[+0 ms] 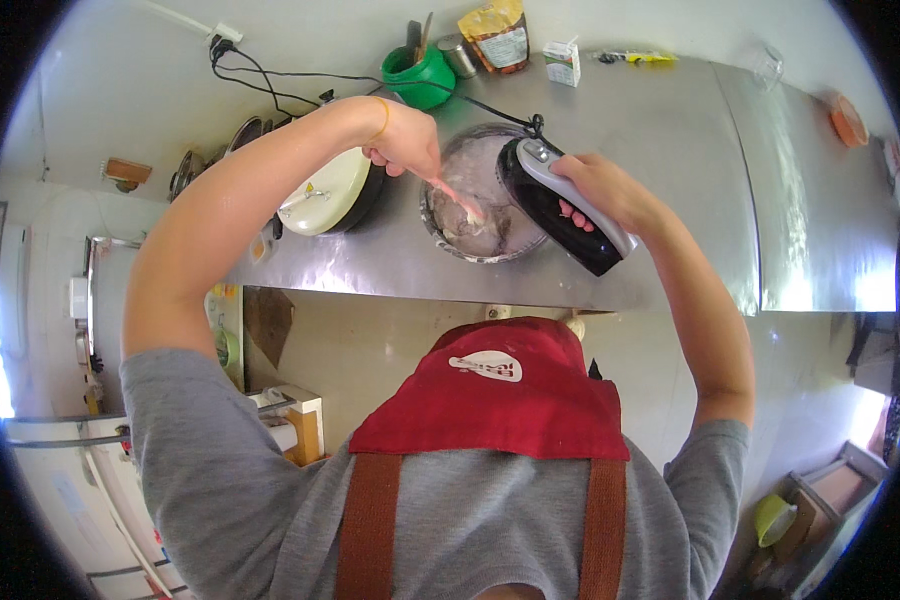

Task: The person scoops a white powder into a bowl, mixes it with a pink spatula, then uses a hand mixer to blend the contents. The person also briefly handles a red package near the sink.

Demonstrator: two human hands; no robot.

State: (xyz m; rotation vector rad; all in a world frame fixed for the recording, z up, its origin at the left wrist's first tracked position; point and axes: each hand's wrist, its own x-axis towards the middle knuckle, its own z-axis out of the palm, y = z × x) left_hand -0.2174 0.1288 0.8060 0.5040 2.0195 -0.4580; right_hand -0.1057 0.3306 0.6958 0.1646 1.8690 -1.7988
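Observation:
A round metal mixing bowl (429,232) with a pale mixture inside stands on the steel counter. My left hand (409,142), with a thin band at its wrist, grips a pink-handled spatula (454,195) whose pale tip dips into the bowl. In my right hand (604,195) is a black and silver electric hand mixer (529,176), tilted over the bowl's right side, fingers wrapped through its handle. The mixer body hides its beaters. Its knotted black cord (487,109) runs left behind the bowl to a wall socket.
Left of the bowl sits a cream-lidded electric pan (328,196). Along the wall stand a green tub (418,79) with utensils, a metal canister (457,56), a yellow and brown pouch (496,37) and a small carton (562,64). An orange container (848,121) is far right.

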